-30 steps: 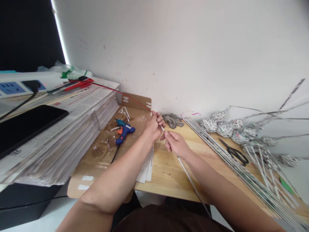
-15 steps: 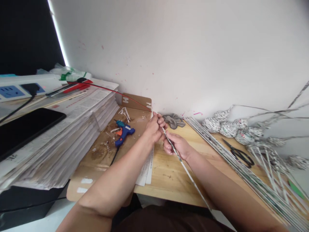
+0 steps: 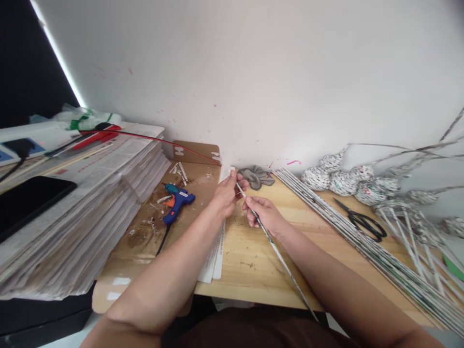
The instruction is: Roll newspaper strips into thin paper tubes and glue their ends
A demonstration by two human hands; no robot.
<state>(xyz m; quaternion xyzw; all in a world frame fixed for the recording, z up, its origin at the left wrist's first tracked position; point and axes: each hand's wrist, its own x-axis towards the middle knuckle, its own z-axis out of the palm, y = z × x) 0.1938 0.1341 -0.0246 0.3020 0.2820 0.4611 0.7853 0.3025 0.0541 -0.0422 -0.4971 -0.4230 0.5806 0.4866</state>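
A long thin rolled-paper stick [image 3: 278,251] slants from between my hands down toward the table's front edge. My left hand [image 3: 229,192] is at its upper end, fingers curled round the tip. My right hand [image 3: 264,212] pinches the stick a little lower, thumb on top. Beneath and beside my left forearm, printed paper sheets [image 3: 218,258] lie on the wooden table [image 3: 250,280]. A blue glue gun [image 3: 177,205] rests on brown cardboard [image 3: 145,251] left of my left hand. Behind my hands, a grey cloth band [image 3: 256,177] sits by the wall.
On the left stands a tall stack of newspapers [image 3: 90,222] bearing a black phone [image 3: 36,200] and a power strip [image 3: 43,135]. To the right lie a bundle of paper sticks [image 3: 348,227], black scissors [image 3: 364,224] and several woven paper shapes [image 3: 342,182].
The view has shifted slightly, moving the left-side objects leftward. My fingers have parted a little from each other along the stick, and my left fingers have loosened slightly.
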